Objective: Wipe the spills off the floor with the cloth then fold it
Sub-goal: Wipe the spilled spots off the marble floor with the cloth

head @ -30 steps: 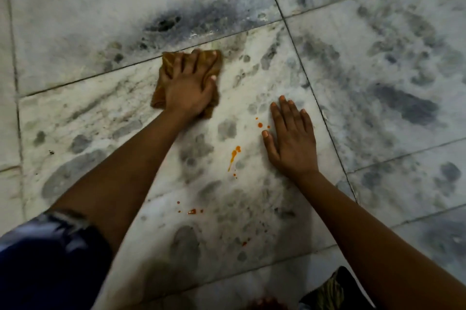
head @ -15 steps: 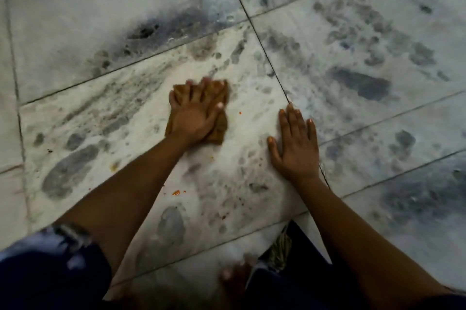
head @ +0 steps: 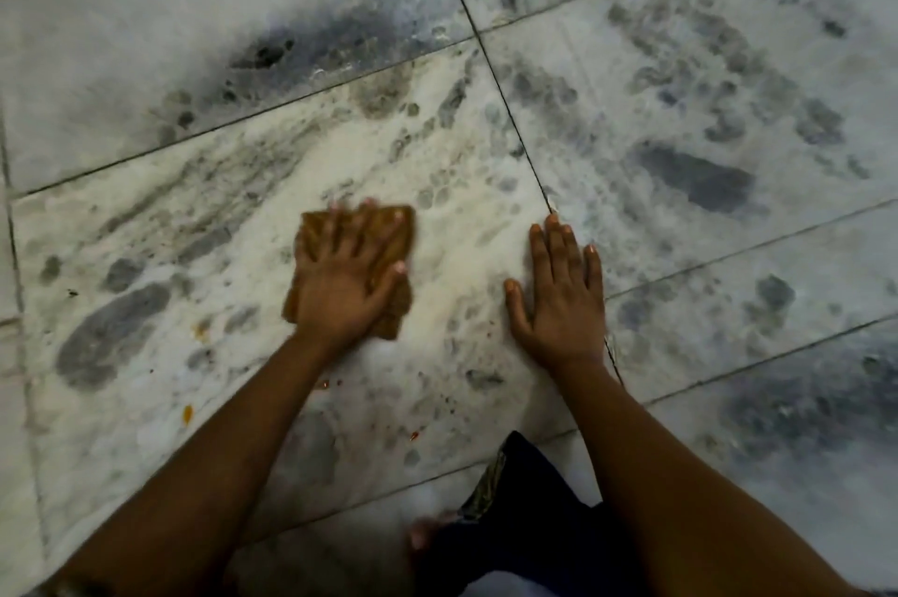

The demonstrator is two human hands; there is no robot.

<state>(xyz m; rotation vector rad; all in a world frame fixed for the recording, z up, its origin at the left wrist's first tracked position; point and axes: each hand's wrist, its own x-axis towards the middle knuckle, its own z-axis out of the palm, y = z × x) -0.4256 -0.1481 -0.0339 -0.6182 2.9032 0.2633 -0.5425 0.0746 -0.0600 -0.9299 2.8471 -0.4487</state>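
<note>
A folded brown cloth (head: 396,232) lies flat on the marble floor tile (head: 272,188) at the middle of the view. My left hand (head: 340,285) presses down on the cloth with fingers spread, covering most of it. My right hand (head: 559,300) rests flat on the floor to the right of the cloth, palm down, fingers apart, holding nothing. Small orange spill spots remain on the tile: one (head: 187,414) at the lower left, one (head: 200,329) left of the cloth, and tiny specks (head: 414,436) below it.
Grey-veined white marble tiles with dark grout lines (head: 510,125) fill the view. My dark clothing (head: 515,499) and a foot (head: 427,533) show at the bottom centre, close under my arms.
My left hand has dragged the cloth toward me across the tile, over the orange streak that showed earlier. That streak is gone. My right hand stays planted on the floor.
</note>
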